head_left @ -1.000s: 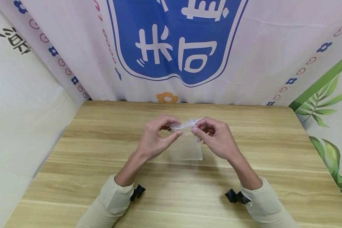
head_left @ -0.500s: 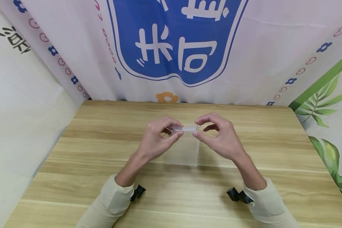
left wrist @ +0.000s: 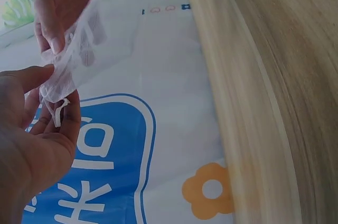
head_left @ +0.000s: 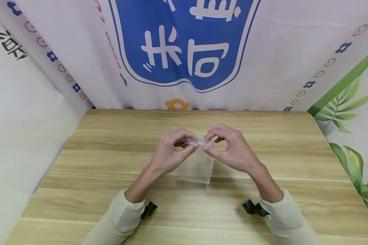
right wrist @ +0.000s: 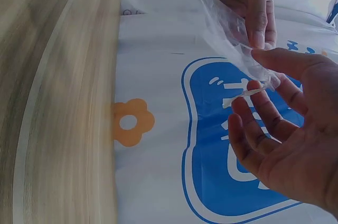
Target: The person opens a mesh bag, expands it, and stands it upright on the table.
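Note:
A sheer, whitish drawstring bag [head_left: 197,168] hangs above the table between my two hands, its gathered top edge uppermost. At the left end of that edge, my left hand [head_left: 171,147] pinches it between thumb and fingers. My right hand [head_left: 234,149] pinches the other end of the edge with thumb and index finger. A short white string end [left wrist: 59,114] sticks out beside the left fingers in the left wrist view. Another white string end [right wrist: 242,97] shows by the right fingertips in the right wrist view. The bag looks flat, with nothing visible inside it.
Under the hands lies a wood-grain table [head_left: 110,163]. Behind it hangs a white cloth [head_left: 263,68] with a blue printed emblem and an orange flower. A leaf-patterned panel [head_left: 352,136] stands at the right. Black wrist-camera mounts [head_left: 148,209] sit by both cuffs.
The right hand first let its fingers spread at the bag's edge, then closed in again toward the left hand. The bag's lower edge has shifted slightly down and left. The head view turned slightly.

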The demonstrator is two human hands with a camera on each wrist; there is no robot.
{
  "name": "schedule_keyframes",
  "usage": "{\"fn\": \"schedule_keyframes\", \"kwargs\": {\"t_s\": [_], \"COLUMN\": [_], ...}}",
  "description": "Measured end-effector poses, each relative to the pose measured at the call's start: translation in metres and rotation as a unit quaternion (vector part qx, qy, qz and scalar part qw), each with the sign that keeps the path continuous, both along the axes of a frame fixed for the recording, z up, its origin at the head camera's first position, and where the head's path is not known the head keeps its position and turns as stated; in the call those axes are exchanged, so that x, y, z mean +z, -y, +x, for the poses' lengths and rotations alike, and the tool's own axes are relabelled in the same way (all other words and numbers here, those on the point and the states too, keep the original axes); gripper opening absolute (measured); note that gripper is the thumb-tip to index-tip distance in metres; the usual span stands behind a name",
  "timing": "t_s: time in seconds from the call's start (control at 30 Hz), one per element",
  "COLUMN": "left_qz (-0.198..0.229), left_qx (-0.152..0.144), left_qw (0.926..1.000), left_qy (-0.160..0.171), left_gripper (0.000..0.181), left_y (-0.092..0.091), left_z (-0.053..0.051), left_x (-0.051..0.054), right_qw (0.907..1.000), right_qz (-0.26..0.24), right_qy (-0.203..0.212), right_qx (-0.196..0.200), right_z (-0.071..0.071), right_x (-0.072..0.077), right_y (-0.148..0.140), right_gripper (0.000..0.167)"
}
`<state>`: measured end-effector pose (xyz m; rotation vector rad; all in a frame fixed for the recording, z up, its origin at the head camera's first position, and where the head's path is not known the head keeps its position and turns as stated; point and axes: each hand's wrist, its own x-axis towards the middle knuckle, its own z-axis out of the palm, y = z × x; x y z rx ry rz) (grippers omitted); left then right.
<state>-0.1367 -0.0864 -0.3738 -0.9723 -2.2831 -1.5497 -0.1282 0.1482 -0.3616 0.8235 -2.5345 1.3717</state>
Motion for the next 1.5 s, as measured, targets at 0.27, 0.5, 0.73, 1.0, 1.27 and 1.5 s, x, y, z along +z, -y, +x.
{"fn": "schedule_keyframes", "kwargs": {"t_s": [0.27,0.5,0.73,1.0,1.27,1.5], "left_qz": [0.002,-0.071,-0.097,-0.087,-0.074,-0.067], "left_qx": [-0.012,-0.017,0.004,0.010,0.012,0.002], "left_qw": [0.9999,0.9969,0.9948,0.9960,0.9972,0.9977], "left_qy": [-0.007,-0.029,-0.031,-0.014,-0.004,-0.009], "left_gripper": [0.011,0.010,0.010,0.015,0.018,0.012], "left_y": [0.001,0.002,0.003,0.006,0.007,0.005], "left_z": [0.000,-0.001,-0.001,-0.003,-0.005,-0.004], "left_x": [-0.002,-0.001,0.000,0.001,0.002,0.002], "right_qw": [0.9992,0.9990,0.9977,0.9978,0.9977,0.9965], "right_qz": [0.027,0.015,0.025,0.030,0.030,0.045], "right_qy": [-0.030,-0.042,-0.063,-0.059,-0.059,-0.069], "right_qx": [0.003,-0.008,0.002,-0.006,-0.013,0.014], "right_z": [0.000,0.001,0.001,0.001,0.002,0.000], "right_x": [0.000,0.002,0.006,0.009,0.013,0.007], "right_y": [-0.001,-0.002,-0.008,-0.013,-0.017,-0.014], "right_gripper": [0.005,0.004,0.010,0.015,0.017,0.014]}}
